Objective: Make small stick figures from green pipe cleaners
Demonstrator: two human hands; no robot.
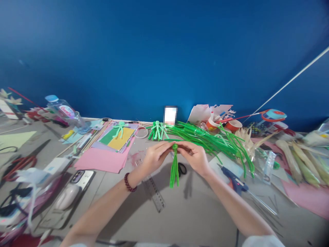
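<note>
Hands nearly meeting, left hand (154, 158) and right hand (194, 157), you pinch the knotted top of a green pipe-cleaner bundle (174, 168) between the fingertips of both. It is in front of you, over the middle of the table (180, 219). Its long axis runs almost straight down the view from your fingers, the knot at the far end and the strands pointing toward you, spreading slightly at their loose ends. Just beside those strands you have black scissors (182, 168), partly hidden, and by your left forearm a clear ruler (155, 195) lies slanted.

Beyond your right hand, loose green pipe cleaners (205, 137) spread in a pile. Behind them a red paper cup (212, 125) holds thin stick-like items; you cannot make out what is in the second red cup (233, 125). To your far left, a clear bottle (64, 110) with a blue cap leans; its contents are unclear. A blue glue gun (238, 184) lies near your right forearm.
</note>
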